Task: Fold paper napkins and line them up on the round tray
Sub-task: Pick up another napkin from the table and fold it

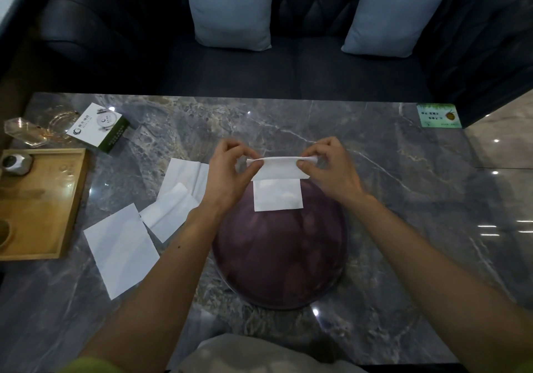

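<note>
A round purple tray [279, 257] lies on the marble table in front of me. One folded white napkin [277, 194] rests on the tray's far part. Just above it I hold a second folded napkin [281, 168] stretched level between both hands. My left hand [230, 170] pinches its left end and my right hand [326, 168] pinches its right end. Three more white napkins lie flat to the left of the tray: one unfolded sheet [121, 248] nearest me, a creased one [170, 211] and another [184, 176] behind it.
A wooden tray [43, 202] with a small dark object sits at the left edge. Behind it are a green-and-white box [99, 127] and a glass ashtray [57, 124]. A green card [438, 115] lies at the far right corner. A dark sofa with two pale cushions lies beyond.
</note>
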